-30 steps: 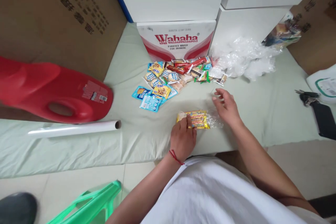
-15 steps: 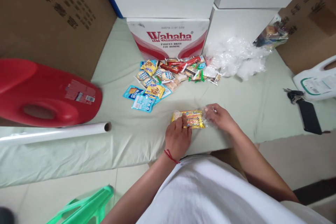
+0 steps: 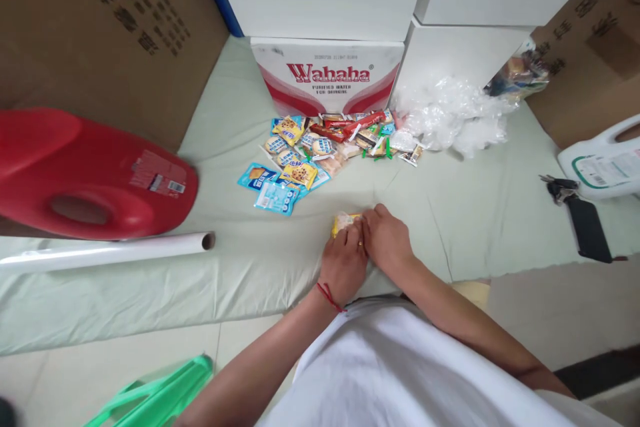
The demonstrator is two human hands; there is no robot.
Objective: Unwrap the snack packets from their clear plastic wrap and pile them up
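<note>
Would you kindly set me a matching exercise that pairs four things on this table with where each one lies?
Things:
1. red jug
2. white tube
3. yellow snack bag
4. keys

Places:
A. under both hands, near the table's front edge
B. at the far right, beside a dark flat object
C. on its side at the far left
D. lying lengthwise just in front of the red jug

Pairs: 1-C, 2-D, 3-A, 4-B

The left hand and right hand press together on the bag.
</note>
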